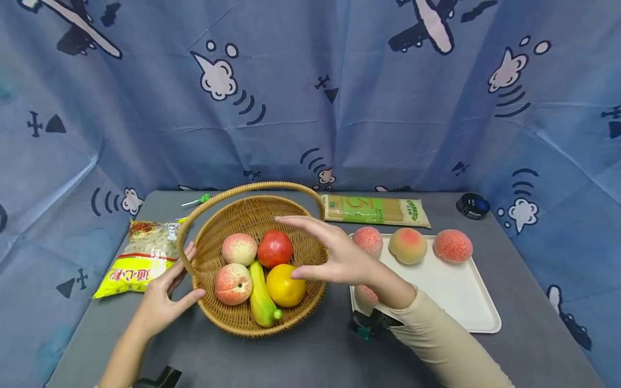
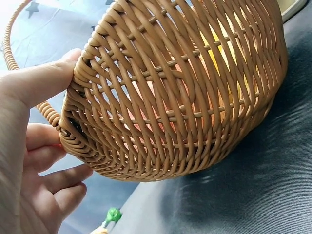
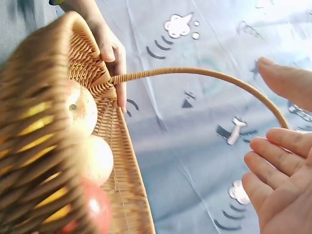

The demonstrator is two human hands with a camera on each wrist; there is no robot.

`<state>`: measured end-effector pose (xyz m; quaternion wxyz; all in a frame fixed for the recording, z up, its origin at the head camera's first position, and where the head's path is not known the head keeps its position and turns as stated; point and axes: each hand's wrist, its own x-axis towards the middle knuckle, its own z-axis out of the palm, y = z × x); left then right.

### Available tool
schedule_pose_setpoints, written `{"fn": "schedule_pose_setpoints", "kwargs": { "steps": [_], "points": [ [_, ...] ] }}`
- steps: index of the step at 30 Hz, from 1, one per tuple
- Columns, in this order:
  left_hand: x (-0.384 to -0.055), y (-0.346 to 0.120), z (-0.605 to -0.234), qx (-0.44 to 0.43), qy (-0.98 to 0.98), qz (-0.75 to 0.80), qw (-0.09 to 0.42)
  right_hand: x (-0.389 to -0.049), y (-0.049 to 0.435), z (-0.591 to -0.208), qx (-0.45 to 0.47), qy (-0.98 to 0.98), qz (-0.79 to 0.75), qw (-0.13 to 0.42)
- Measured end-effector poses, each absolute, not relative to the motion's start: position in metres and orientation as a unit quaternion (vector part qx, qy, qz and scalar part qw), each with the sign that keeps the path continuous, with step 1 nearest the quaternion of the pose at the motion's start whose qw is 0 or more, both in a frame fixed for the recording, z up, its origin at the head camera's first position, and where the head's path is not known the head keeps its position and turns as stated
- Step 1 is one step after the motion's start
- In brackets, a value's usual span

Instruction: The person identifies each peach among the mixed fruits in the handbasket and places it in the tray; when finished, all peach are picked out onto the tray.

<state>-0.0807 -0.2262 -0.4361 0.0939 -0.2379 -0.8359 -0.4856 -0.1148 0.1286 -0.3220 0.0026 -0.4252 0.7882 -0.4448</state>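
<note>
A wicker basket [image 1: 262,328] with an arched handle holds two peaches [image 1: 233,284], a red round fruit [image 1: 275,249], a green-yellow banana [image 1: 262,296] and a yellow-orange round fruit [image 1: 286,285]. At the basket's left side my left hand [image 1: 162,302] touches the rim beside the handle's foot, thumb and fingers spread apart. In the left wrist view, its thumb [image 2: 66,66] rests at the rim. My right hand [image 1: 330,250] is over the basket's right edge, fingers extended and thumb apart, with nothing in its grasp. The handle's right foot is partly hidden behind it.
A white tray [image 1: 451,291] at the right bears several peach-like fruits [image 1: 453,246], one partly behind my right forearm. A noodle packet [image 1: 373,210] lies behind it, and a dark round object [image 1: 473,206] at the back right. A yellow pasta bag [image 1: 143,258] lies at the left.
</note>
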Motion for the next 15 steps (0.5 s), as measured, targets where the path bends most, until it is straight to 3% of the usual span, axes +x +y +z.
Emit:
{"fn": "schedule_pose_setpoints", "kwargs": {
  "steps": [4, 15],
  "points": [
    [-0.08, -0.226, -0.437, -0.233, -0.838, -0.484, 0.093, -0.14, 0.099, -0.32, -0.434, 0.793, -0.426, 0.033],
    [-0.08, -0.226, -0.437, -0.236, -0.845, -0.471, 0.098, -0.201, 0.045, -0.349, -0.413, 0.786, -0.42, 0.184]
  ]
}}
